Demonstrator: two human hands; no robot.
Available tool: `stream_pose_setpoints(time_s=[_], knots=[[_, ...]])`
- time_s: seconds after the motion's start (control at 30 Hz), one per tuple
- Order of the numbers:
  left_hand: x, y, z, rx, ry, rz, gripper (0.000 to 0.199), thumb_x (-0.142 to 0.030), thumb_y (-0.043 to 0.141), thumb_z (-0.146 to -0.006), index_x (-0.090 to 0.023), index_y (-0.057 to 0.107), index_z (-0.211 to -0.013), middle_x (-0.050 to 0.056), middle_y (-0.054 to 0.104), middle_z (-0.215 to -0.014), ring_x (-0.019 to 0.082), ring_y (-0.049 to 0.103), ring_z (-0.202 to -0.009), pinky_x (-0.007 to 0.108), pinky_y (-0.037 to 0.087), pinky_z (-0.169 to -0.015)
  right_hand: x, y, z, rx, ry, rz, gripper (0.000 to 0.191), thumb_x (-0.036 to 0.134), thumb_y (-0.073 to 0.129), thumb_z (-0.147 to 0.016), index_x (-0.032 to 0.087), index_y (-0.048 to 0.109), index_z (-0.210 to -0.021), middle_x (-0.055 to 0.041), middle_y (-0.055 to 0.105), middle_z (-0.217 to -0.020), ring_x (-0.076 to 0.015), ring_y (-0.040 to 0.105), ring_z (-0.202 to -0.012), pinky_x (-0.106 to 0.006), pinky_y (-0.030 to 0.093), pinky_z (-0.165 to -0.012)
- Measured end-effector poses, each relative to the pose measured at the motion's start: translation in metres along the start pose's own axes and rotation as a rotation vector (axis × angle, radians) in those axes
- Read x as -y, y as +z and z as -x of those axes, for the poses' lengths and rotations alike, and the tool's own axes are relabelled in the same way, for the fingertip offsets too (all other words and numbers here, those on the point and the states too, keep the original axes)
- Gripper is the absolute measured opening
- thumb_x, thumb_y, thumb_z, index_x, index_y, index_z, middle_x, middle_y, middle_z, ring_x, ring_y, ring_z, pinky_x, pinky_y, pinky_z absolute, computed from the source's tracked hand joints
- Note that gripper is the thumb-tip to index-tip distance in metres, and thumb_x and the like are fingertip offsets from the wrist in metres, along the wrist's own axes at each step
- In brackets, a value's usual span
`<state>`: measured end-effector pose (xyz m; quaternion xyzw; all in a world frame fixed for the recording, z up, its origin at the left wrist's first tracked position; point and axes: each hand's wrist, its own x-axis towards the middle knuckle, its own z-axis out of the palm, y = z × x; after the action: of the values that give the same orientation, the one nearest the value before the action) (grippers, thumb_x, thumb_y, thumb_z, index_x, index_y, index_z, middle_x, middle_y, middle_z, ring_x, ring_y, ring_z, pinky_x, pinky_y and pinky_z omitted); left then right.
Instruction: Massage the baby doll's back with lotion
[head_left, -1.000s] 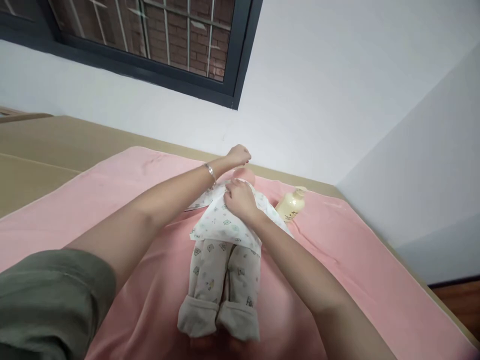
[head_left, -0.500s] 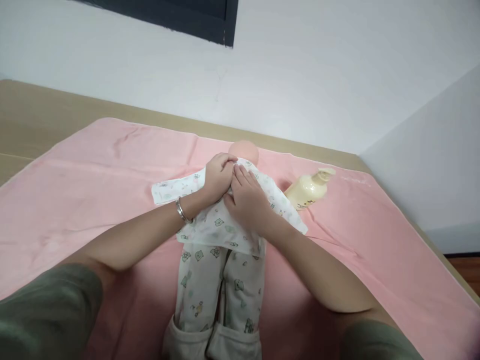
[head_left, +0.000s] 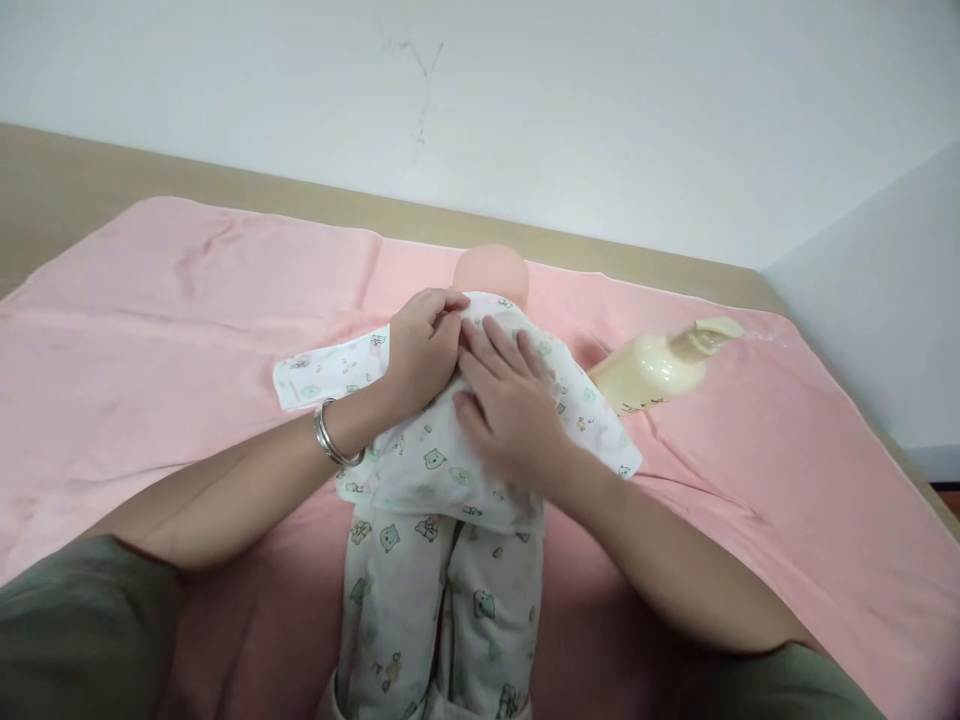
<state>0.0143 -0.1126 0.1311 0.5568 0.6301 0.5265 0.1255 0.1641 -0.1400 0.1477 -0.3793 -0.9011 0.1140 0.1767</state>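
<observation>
Down from beyond the doll's head (head_left: 491, 270), the left hand (head_left: 424, 345) is now at the chest, and the right hand's (head_left: 514, 410) fingers have spread wider. The doll lies on the pink cloth (head_left: 750, 430) in a printed top (head_left: 450, 465) and printed trousers (head_left: 397, 590); a pump bottle (head_left: 649, 370) is beside the sleeve on the right. The left fingers are partly curled near the neckline; whether they pinch fabric, I cannot tell. The right hand is open, gripping nothing. Arranging the top seems the step in hand; the next move calls for light, flat pressure without bunching the neckline.
</observation>
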Motion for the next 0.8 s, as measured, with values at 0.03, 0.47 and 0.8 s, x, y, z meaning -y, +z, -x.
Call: stream_pose_setpoints(time_s=[0.03,0.47,0.8], knots=[[-0.001,-0.002,0.004,0.012,0.029,-0.032,0.026,-0.012,0.045,-0.083,-0.020,0.068,-0.092,0.003,0.076,-0.099,0.018,0.068,-0.097,0.034,0.057,-0.093,-0.010,-0.001,-0.006,0.002,0.031,-0.039,0.059,0.033,0.038,-0.098,0.021,0.043,-0.155,-0.0025,0.035,-0.167,-0.0281,0.022,-0.160,-0.059,0.014,-0.134],[0.001,-0.009,0.005,0.265,0.085,-0.268,0.044,-0.028,0.040,-0.089,-0.012,0.065,-0.122,0.016,0.069,-0.130,0.030,0.061,-0.124,0.049,0.047,-0.114,0.011,-0.005,0.006,-0.110,0.238,0.042,0.060,0.036,0.036,-0.101,0.002,0.046,-0.149,-0.0260,0.045,-0.157,-0.0433,0.036,-0.152,-0.066,0.033,-0.124],[-0.022,-0.013,0.028,0.404,0.182,-0.376,0.056,-0.027,0.035,-0.096,-0.002,0.051,-0.144,0.019,0.049,-0.156,0.031,0.039,-0.151,0.051,0.024,-0.131,-0.030,-0.012,-0.022,-0.005,0.365,0.048,0.066,0.043,0.030,-0.104,-0.006,0.046,-0.145,-0.0297,0.047,-0.154,-0.0402,0.038,-0.151,-0.059,0.031,-0.125]])
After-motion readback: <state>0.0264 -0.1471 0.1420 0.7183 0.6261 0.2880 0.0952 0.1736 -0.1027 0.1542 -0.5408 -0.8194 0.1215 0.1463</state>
